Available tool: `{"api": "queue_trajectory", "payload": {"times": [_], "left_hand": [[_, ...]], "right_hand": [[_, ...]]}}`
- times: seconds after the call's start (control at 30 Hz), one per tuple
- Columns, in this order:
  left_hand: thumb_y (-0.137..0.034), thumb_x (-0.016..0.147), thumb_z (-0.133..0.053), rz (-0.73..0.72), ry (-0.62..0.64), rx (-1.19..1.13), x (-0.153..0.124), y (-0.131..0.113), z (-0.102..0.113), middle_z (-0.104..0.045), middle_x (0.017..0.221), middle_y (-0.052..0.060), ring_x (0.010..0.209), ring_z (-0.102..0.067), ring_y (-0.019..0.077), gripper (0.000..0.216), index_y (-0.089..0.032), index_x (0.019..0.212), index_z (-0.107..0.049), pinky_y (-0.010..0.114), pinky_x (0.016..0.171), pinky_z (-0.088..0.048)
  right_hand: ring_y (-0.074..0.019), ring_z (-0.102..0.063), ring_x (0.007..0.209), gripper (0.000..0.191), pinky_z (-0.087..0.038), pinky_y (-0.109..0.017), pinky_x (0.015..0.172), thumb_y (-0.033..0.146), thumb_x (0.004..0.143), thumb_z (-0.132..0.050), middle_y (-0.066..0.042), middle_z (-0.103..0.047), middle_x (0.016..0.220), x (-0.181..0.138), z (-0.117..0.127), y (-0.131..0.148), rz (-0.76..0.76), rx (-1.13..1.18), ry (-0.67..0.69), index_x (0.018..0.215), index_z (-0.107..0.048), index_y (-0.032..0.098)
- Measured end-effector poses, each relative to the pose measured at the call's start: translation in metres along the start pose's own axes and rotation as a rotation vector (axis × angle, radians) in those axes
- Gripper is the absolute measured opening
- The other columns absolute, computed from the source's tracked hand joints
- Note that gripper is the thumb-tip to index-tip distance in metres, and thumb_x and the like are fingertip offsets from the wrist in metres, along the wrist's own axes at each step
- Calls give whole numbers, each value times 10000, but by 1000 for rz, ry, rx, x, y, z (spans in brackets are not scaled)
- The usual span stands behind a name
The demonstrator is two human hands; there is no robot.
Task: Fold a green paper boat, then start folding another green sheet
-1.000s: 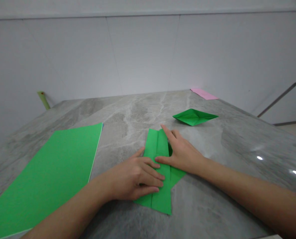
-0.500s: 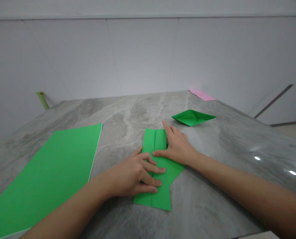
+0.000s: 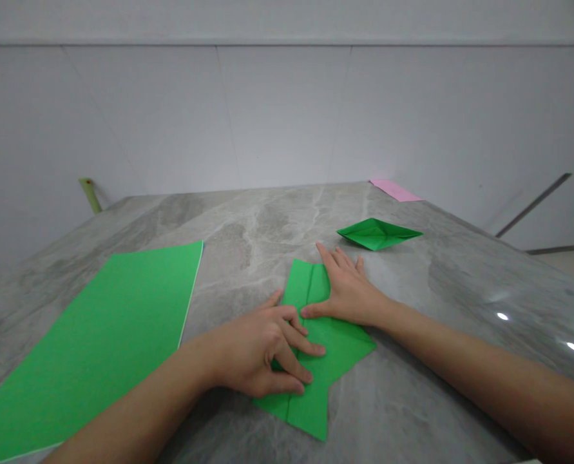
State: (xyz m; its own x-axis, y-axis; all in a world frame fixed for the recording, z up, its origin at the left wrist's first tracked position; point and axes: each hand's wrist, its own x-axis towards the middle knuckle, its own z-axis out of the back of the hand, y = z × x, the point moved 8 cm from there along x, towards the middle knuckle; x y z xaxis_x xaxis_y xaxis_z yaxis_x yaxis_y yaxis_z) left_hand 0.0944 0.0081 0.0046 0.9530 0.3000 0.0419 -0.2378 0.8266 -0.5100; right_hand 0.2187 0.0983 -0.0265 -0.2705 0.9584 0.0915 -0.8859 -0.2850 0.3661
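A folded piece of green paper [image 3: 310, 412] lies on the tabletop under both hands, with a crease along its length and a pointed flap out to the right. My left hand [image 3: 272, 351] rests across its middle, fingers spread and pressing on it. On its upper right part lies my right hand [image 3: 347, 287], thumb stretched over the crease and the other fingers reaching past the far edge. Both hands are open and touch the paper without gripping it. Parts of the paper are hidden beneath them.
A stack of large green sheets [image 3: 117, 335] lies on the left of the grey marbled table [image 3: 248, 232]. Beyond my right hand sits a folded green paper boat shape [image 3: 378, 233]. A pink paper [image 3: 395, 190] is at the far right corner, by the white wall [image 3: 287, 116].
The folded green paper has turned slightly, its near end shifting left and towards me and its far end right. Both hands have moved with it. The whole view has shifted a little.
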Motion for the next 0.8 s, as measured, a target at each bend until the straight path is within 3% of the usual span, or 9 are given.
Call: {"api": "queue_trajectory", "payload": {"times": [0.2, 0.5, 0.7, 0.8], "left_hand": [[-298, 842, -705, 3, 18, -29, 0, -1, -1, -717, 1176, -51, 1127, -583, 250, 105, -320, 925, -764, 561, 1162, -130], [-284, 837, -707, 23, 37, -39, 1, -2, -1, -710, 1188, -53, 1130, -583, 263, 120, -335, 928, -765, 606, 1160, -78], [-279, 834, -708, 0, 38, -17, 1, -2, -1, -712, 1188, -35, 1113, -590, 266, 110, -299, 921, -772, 566, 1145, -185], [-302, 848, -703, 9, 50, -6, 1, -2, -2, -705, 1201, -54, 1125, -575, 263, 108, -312, 936, -765, 560, 1155, -170]], "right_hand": [[-482, -69, 1447, 1408, -67, -737, 1074, 722, 524, -740, -291, -194, 1549, 1, -1, -7, -66, 10, 28, 1546, 22, 124], [-482, -146, 1436, 1317, -132, -728, 1065, 688, 579, -733, -292, -254, 1529, 11, 1, -16, -97, 13, -42, 1547, -37, 130], [-497, -185, 1419, 1244, -150, -746, 1041, 716, 606, -696, -287, -303, 1506, 16, 2, -22, -126, -7, -88, 1542, -102, 151], [-487, -201, 1415, 1207, -156, -752, 1039, 733, 625, -670, -282, -310, 1504, 17, 2, -25, -135, -15, -88, 1535, -141, 143]]}}
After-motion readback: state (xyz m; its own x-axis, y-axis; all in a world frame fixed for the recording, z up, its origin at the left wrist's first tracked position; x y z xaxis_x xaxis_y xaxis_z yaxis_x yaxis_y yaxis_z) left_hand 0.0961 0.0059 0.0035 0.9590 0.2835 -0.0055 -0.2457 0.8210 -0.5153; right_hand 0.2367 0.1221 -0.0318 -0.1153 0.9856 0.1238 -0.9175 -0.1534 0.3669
